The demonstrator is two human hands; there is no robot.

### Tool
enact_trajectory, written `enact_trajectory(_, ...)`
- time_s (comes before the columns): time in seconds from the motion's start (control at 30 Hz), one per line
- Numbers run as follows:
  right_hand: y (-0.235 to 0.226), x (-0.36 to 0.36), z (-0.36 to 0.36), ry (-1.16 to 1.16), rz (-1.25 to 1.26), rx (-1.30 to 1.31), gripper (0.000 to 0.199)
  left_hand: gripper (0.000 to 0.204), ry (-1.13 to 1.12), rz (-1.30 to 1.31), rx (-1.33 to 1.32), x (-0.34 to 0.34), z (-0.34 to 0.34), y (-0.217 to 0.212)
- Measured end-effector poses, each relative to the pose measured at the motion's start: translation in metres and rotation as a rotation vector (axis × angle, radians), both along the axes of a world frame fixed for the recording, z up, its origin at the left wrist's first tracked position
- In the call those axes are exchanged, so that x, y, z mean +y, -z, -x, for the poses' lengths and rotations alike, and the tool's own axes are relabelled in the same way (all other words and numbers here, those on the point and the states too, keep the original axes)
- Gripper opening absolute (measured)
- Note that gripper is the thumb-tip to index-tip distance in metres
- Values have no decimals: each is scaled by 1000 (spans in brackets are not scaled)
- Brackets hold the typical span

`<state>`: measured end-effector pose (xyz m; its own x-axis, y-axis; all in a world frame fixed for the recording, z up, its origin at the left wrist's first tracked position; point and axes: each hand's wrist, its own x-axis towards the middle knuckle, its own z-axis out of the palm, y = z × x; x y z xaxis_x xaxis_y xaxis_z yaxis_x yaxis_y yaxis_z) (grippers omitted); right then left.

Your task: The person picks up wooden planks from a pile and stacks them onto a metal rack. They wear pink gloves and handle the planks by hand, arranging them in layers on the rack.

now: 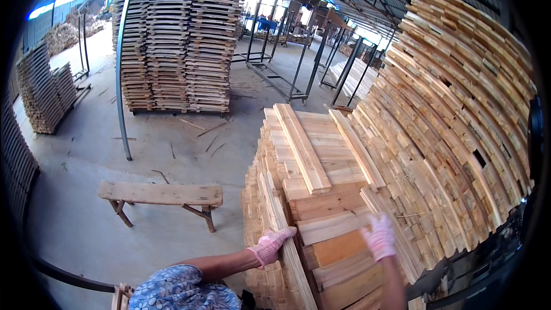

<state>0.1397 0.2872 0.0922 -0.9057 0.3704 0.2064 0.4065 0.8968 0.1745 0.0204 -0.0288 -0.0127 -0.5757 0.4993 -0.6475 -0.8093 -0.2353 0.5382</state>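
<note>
My left hand [272, 247], in a pink-and-white knit glove, is closed on a long wooden plank [298, 272] along the left edge of a waist-high stack of boards. My right hand [379, 237], gloved alike, is over the crosswise boards [338, 244] near the stack's right side. It is blurred, but its fingers look apart, and I see nothing in it. Close to it, a lengthwise strip [393, 235] runs along the right edge. Farther off, a loose plank [301, 149] and a narrower strip [357, 148] lie lengthwise on top of the boards.
A tall wall of stacked boards [442, 115] rises close on my right. To the left stands a low wooden bench [160, 193] on the concrete floor. Beyond it are tall timber stacks [172, 40], a metal post [122, 69], scattered splinters and metal rack frames [275, 77].
</note>
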Motion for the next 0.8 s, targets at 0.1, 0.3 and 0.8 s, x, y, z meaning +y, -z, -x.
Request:
enact_trajectory(0.1,-29,-105,-27,-213,1035,-40,70,41,25,-379,109,-7,-6,-26)
enact_trajectory(0.3,-68,-200,-68,-215,1428,-11,102,50,-202,-401,1096,24,-26,-52)
enact_trajectory(0.8,11,-133,-138,146,504,-52,99,74,1082,-82,1240,-22,33,-48)
